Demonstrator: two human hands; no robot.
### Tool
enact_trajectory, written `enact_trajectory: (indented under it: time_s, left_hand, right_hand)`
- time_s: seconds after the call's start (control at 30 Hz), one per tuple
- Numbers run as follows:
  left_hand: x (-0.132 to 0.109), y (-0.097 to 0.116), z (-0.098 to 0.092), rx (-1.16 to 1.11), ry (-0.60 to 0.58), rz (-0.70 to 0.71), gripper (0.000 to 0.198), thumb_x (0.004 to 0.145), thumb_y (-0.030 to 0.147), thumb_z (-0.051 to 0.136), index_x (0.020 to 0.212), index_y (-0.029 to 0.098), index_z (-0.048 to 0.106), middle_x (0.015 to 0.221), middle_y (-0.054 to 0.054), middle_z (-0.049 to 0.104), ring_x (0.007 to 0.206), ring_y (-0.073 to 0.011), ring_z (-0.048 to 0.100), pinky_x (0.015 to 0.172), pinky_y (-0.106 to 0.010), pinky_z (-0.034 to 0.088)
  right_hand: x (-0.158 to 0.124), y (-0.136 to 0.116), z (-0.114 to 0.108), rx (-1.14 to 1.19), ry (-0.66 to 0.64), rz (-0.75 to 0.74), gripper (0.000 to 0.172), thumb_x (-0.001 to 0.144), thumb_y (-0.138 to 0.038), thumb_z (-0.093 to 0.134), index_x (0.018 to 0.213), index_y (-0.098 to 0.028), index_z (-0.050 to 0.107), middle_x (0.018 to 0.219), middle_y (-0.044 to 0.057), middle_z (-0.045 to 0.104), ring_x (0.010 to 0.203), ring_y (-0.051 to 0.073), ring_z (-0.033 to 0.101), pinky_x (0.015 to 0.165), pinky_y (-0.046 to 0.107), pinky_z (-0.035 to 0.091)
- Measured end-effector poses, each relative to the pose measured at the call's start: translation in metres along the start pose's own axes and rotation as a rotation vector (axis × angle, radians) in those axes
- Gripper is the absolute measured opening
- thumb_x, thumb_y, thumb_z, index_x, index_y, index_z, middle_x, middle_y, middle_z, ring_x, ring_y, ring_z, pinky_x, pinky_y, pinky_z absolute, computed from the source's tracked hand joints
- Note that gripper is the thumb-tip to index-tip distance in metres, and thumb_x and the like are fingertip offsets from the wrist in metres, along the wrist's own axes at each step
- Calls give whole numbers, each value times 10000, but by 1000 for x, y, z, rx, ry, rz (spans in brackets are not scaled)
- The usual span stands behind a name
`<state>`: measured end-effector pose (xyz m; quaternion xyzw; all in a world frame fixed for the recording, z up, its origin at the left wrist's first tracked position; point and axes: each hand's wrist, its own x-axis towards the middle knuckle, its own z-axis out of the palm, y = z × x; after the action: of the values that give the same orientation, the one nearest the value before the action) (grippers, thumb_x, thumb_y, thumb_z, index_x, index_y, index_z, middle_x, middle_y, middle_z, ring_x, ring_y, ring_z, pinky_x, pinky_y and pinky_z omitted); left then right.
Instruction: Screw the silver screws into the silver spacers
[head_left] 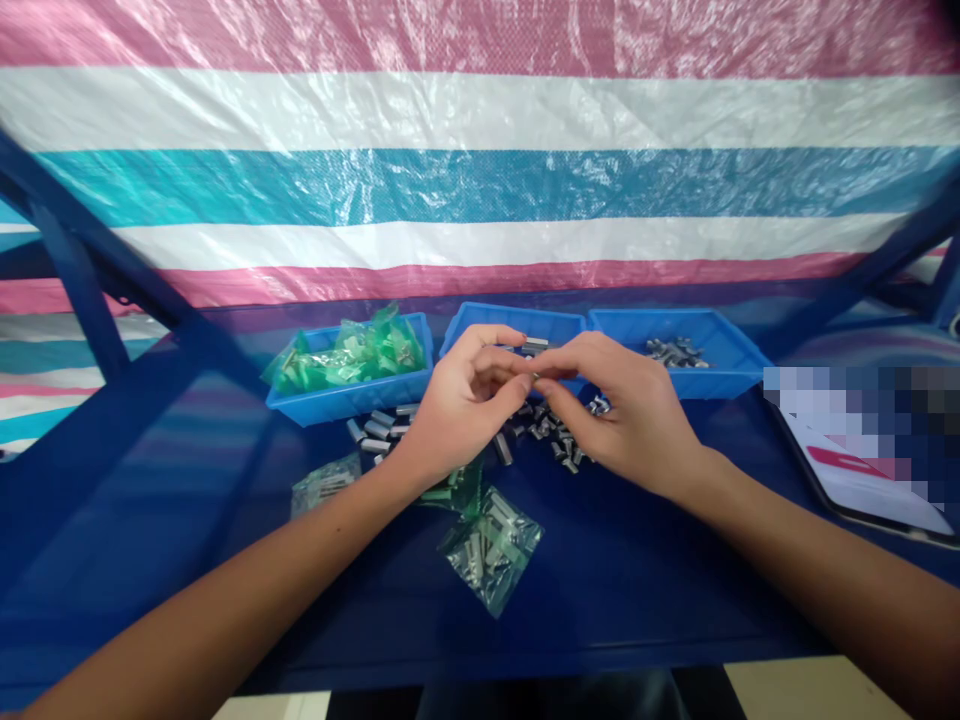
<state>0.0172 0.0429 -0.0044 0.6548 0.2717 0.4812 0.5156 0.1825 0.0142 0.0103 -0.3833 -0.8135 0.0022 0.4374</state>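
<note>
My left hand (pixel 457 405) and my right hand (pixel 619 410) meet fingertip to fingertip above the blue table, both pinched on a small metal part (pixel 531 378) that is barely visible between them. Under the hands lies a loose pile of small grey metal parts (pixel 551 435). More grey metal cylinders (pixel 379 425) lie left of my left hand. A green plastic bag of metal parts (pixel 491 545) rests on the table in front of my left wrist. Another small bag (pixel 326 485) lies further left.
Three blue trays stand in a row at the back: the left tray (pixel 337 400) holds green bags, the middle tray (pixel 559 325) is behind my hands, the right tray (pixel 731 360) holds metal parts. A striped plastic sheet (pixel 480 150) hangs behind. A blurred flat object (pixel 862 480) lies at right.
</note>
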Motion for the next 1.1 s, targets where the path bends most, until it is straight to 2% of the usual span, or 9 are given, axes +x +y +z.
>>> enact_trajectory:
  time_s: [0.17,0.33,0.43,0.6,0.73,0.83,0.97,1.03,1.1]
  left_hand:
    - [-1,-1,3,-5,17,22,309,807,204,611,1087,185,480,873,-28,653,772,-124,646,683,-247,513]
    - [-4,0,6,159,64,124,344,791,142,598,1108,185,473,840,0,592,755,-97,606,709,-227,506]
    - [-5,-1,6,256,88,196,374,769,101,587,1117,188,482,835,8,566,782,-101,598,735,-235,507]
    - [-5,-6,5,332,69,256,373,787,85,549,1139,200,506,896,-11,548,836,-112,600,771,-245,512]
    - [-5,-5,2,371,57,218,262,819,127,546,1075,184,542,874,-21,566,796,-114,594,749,-245,512]
    - [-4,-3,-1,428,3,158,101,837,164,543,927,165,588,808,-20,594,698,-99,572,678,-228,495]
    - [-4,-1,-2,434,-39,93,73,847,198,538,874,160,594,703,0,583,587,-84,525,572,-206,444]
    - [-4,0,-2,424,-36,78,82,851,211,535,878,158,592,709,-2,588,580,-83,519,557,-204,431]
    - [-4,0,-1,408,-43,64,94,854,223,532,878,154,591,727,-10,602,588,-86,524,561,-209,433]
  right_hand:
    - [0,-1,-1,62,-11,80,162,823,-122,548,942,-206,618,827,19,690,737,149,631,686,284,492]
    - [-1,-3,2,232,-25,239,110,828,-179,565,924,-188,619,899,34,706,766,153,653,655,265,512]
    - [-2,-2,4,251,-12,242,104,818,-170,572,910,-185,618,864,27,701,737,143,648,623,250,510]
    - [-2,-4,6,67,68,53,158,799,-105,552,900,-209,614,820,11,685,718,137,635,657,265,507]
    - [4,1,-7,-113,147,-80,161,813,-120,549,895,-242,615,818,20,676,748,164,629,677,303,497]
    - [9,21,-27,-342,282,-16,126,827,-167,554,890,-244,630,825,48,670,793,204,621,734,358,482]
    - [13,49,-43,-610,464,122,161,828,-227,579,948,-164,665,899,145,633,943,285,589,823,444,440]
    - [11,45,-38,-583,490,98,176,823,-228,589,964,-150,660,903,150,620,956,285,575,826,446,434]
    - [6,25,-26,-427,434,-17,111,825,-200,578,909,-173,644,827,107,627,855,235,579,758,393,451]
